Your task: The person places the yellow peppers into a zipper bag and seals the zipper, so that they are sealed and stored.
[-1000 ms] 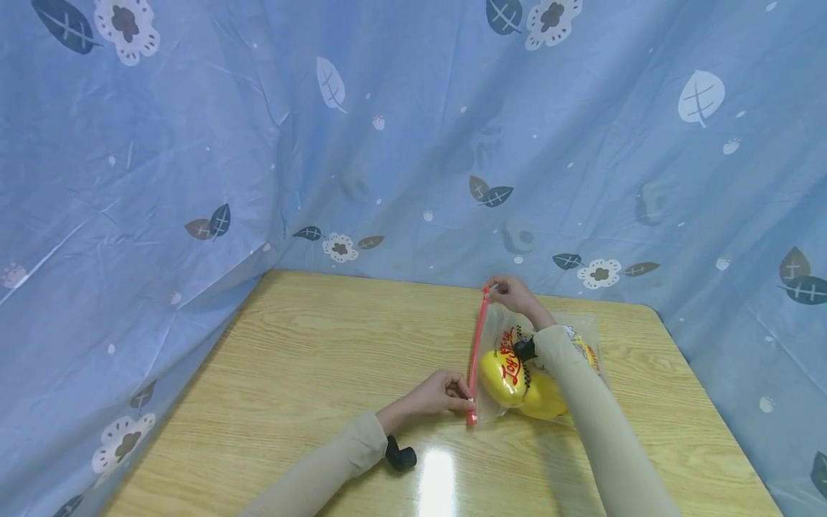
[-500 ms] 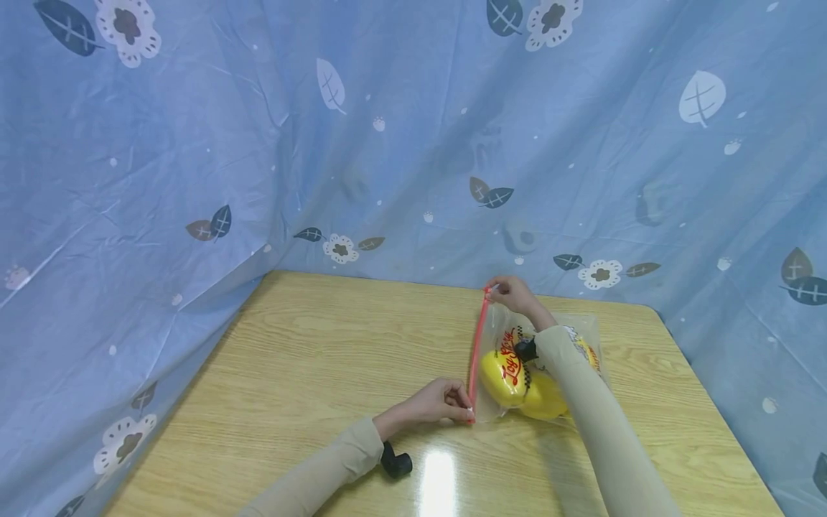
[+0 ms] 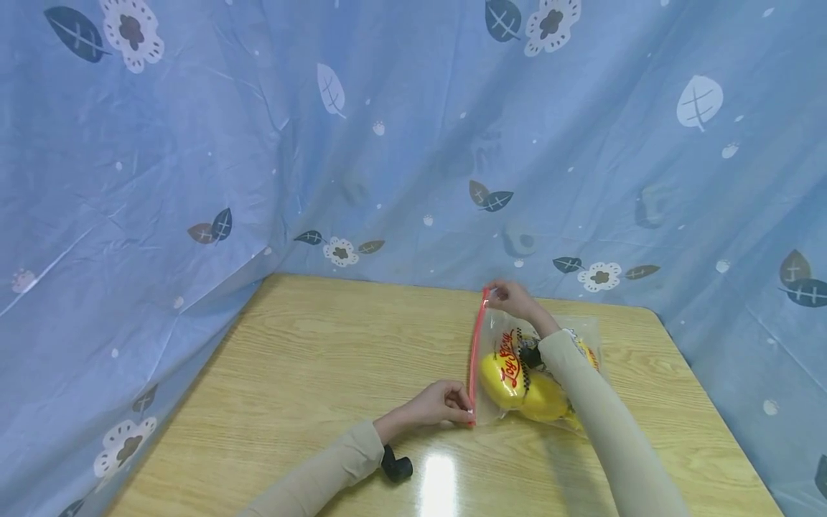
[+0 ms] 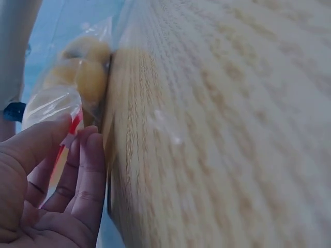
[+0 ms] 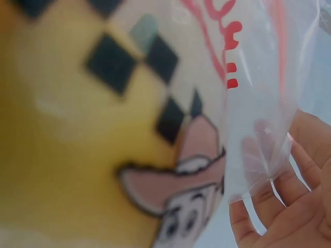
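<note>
A clear zip bag (image 3: 491, 327) with red "Toy Story" lettering lies on the right part of the table. Rounded yellow objects (image 3: 544, 398) fill it; their kind is unclear through the plastic. Its red zip strip (image 3: 477, 348) runs along the left edge. With thumb and fingertips my left hand (image 3: 434, 403) pinches the strip's near end, where a small clear slider (image 4: 68, 139) shows in the left wrist view. My right hand (image 3: 517, 300) holds the far corner by the strip, its fingers (image 5: 289, 186) partly behind the plastic in the right wrist view.
The wooden table (image 3: 323, 345) extends left of the bag. A blue patterned curtain (image 3: 413, 158) hangs behind it and along both sides. Black wrist-camera mounts (image 3: 397, 467) sit at both wrists, the right one over the bag.
My left hand has slid a little nearer along the red strip to its near end. My right hand's fingers have shifted slightly at the far corner, and the strip bows a bit more.
</note>
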Motion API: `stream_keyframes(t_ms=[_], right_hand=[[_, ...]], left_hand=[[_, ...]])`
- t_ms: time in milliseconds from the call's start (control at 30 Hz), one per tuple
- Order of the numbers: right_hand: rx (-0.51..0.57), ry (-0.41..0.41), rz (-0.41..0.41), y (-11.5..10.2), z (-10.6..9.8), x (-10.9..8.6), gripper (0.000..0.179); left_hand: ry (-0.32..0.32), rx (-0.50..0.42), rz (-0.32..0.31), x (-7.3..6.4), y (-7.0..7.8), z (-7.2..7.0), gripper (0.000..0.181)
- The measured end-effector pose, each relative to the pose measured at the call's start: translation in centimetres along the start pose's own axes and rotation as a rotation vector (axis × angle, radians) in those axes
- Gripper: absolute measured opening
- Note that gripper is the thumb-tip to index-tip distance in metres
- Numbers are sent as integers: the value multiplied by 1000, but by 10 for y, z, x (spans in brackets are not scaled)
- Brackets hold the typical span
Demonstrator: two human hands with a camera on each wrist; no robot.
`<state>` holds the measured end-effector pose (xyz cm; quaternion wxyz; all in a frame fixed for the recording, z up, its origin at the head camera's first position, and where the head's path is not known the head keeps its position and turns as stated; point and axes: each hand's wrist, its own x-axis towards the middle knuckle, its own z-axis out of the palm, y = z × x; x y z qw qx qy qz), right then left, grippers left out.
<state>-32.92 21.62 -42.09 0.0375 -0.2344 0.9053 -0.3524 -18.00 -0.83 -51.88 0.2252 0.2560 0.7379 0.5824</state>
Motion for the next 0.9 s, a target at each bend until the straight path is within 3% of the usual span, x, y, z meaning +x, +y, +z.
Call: stream_keyframes(t_ms=[400, 600, 900], right_hand=[[-38, -15, -59, 2, 3, -5, 48], [-44, -7, -61, 2, 2, -10, 48], [-110, 28, -73, 3, 3, -24, 45]], left_hand=[[41, 113, 13, 2, 3, -4, 14], [49, 163, 54, 3, 6, -11, 13], [118, 246, 133, 0, 8, -24, 19]])
